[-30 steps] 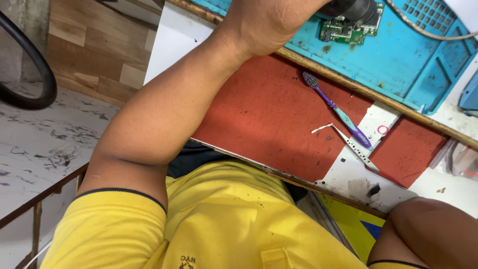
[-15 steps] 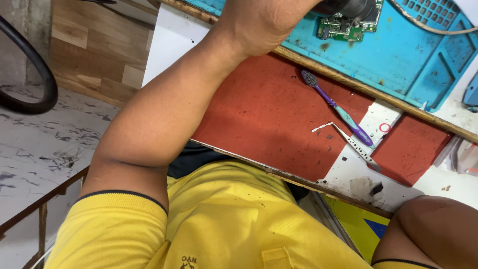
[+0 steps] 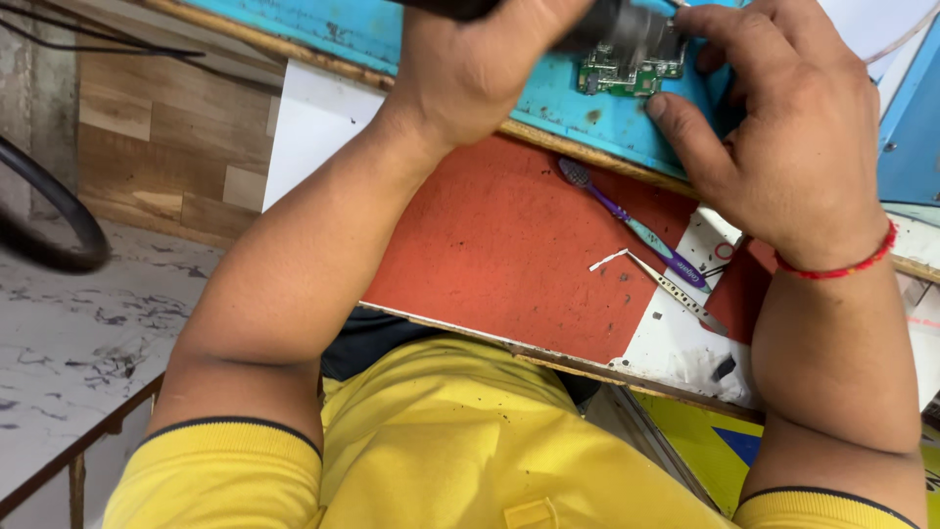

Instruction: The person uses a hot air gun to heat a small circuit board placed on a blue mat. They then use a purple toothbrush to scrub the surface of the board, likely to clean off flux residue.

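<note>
Over the blue mat (image 3: 627, 122), our left hand (image 3: 480, 69) grips a dark tool (image 3: 607, 22). Our right hand (image 3: 783, 137), fingers loosely curled, steadies the green board (image 3: 627, 73).

Green circuit board (image 3: 627, 71); blue mat (image 3: 548, 93); purple toothbrush (image 3: 632, 223)

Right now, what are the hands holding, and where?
The left hand grips a dark tool around its barrel; the right hand steadies the green circuit board.

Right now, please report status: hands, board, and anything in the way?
Left hand grips dark tool over board. Right hand steadies board on blue mat. Toothbrush, tweezers lie apart.
</note>
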